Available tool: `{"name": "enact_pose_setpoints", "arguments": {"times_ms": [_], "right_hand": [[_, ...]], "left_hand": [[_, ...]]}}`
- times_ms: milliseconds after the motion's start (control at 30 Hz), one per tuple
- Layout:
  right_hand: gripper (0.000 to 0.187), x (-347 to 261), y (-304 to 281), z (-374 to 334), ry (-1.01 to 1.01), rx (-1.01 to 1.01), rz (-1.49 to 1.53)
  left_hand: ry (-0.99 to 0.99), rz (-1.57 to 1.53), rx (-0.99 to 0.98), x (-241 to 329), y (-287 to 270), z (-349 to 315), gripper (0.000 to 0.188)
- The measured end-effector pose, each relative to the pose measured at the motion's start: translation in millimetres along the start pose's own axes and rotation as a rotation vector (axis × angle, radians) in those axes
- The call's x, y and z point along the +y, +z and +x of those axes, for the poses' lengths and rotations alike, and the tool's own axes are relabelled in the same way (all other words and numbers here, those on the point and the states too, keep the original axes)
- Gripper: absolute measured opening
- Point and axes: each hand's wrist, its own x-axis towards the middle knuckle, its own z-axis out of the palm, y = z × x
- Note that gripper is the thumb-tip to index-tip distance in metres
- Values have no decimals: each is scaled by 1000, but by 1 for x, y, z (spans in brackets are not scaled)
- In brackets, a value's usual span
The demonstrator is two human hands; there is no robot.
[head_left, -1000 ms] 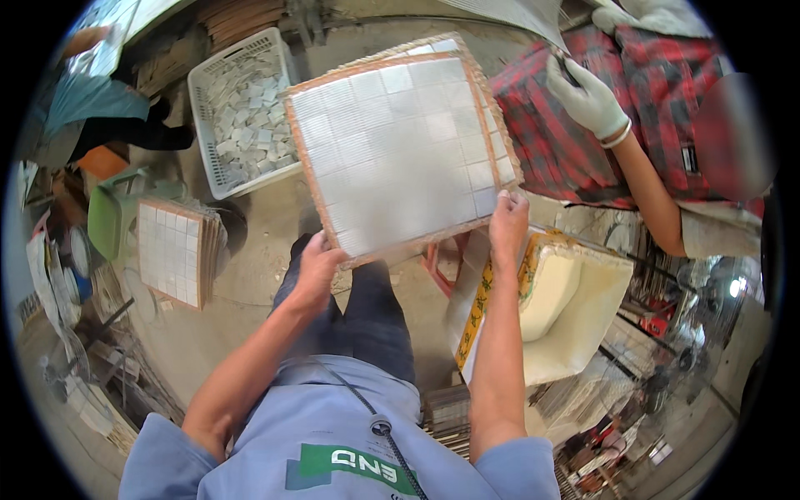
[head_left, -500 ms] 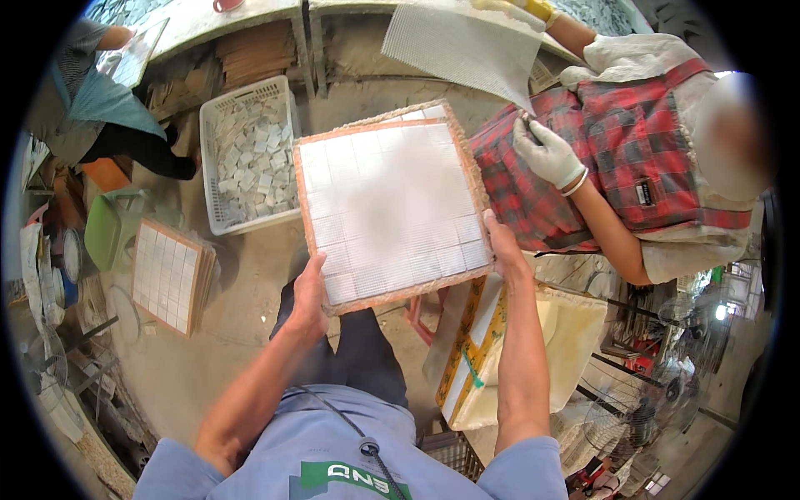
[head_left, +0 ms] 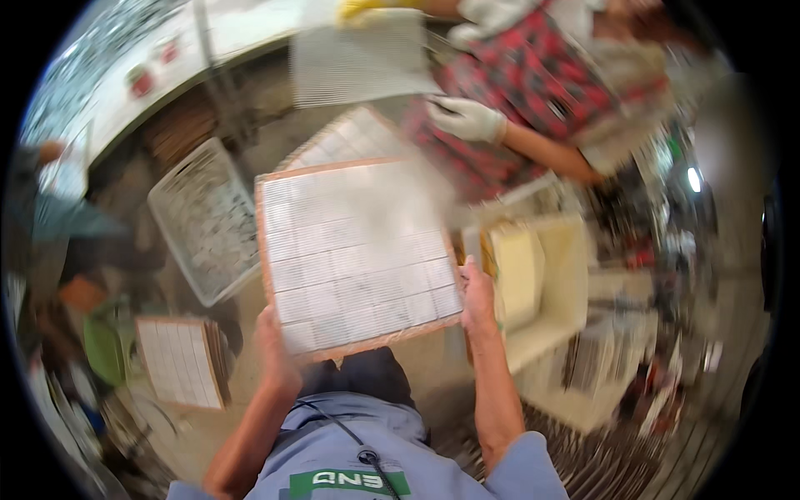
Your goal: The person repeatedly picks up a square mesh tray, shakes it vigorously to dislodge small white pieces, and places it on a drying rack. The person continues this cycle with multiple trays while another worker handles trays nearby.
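Observation:
In front of me I hold a square wooden-framed board [head_left: 350, 275] covered with rows of white tiles, a fine ribbed mesh over them. My left hand [head_left: 277, 346] grips its near left corner, fingers closed and partly under it. My right hand [head_left: 477, 293] is closed on the right edge, thumb upward. Behind its far edge a second tile-covered board [head_left: 346, 140] shows, turned at an angle; what supports it is hidden. Beyond, a co-worker's white-gloved hand [head_left: 467, 119] is beside a white mesh sheet [head_left: 358, 62], and a yellow-gloved hand [head_left: 367, 10] is at its far edge.
A white plastic crate [head_left: 212, 296] of loose tiles stands at left, with stacked tile boards [head_left: 179, 362] and a green chair [head_left: 102, 346] nearer. A pale foam box [head_left: 571, 292] sits at right. A long worktable [head_left: 112, 125] runs along the back. The picture is motion-blurred.
The view has swung right. The held board has moved nearer my body, and the second board behind it shows more. The co-worker's mesh sheet hangs flatter.

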Motion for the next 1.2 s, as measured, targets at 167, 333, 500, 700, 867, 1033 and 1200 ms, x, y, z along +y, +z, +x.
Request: {"name": "enact_pose_setpoints", "arguments": {"times_ms": [167, 333, 500, 700, 867, 1033, 1200], "right_hand": [[37, 38, -26, -141, 50, 450, 253], [38, 93, -70, -303, 64, 812, 514], [41, 184, -49, -334, 31, 1154, 808], [42, 268, -86, -402, -73, 1321, 1121], [47, 314, -129, -419, 50, 1442, 1246], [44, 364, -165, -413, 80, 1549, 1292], [47, 372, -209, -393, 160, 1610, 1377]], "left_hand": [[-79, 268, -257, 16, -33, -16, 39], [74, 683, -726, 12, -36, -55, 36], [215, 1082, -1139, -27, 4, -53, 34], [37, 1183, -1151, -136, 22, -137, 32], [47, 1385, -1171, -254, 35, -164, 39], [311, 1690, -1188, -349, 58, -190, 48], [498, 1853, -1141, -424, 87, -204, 53]]}}
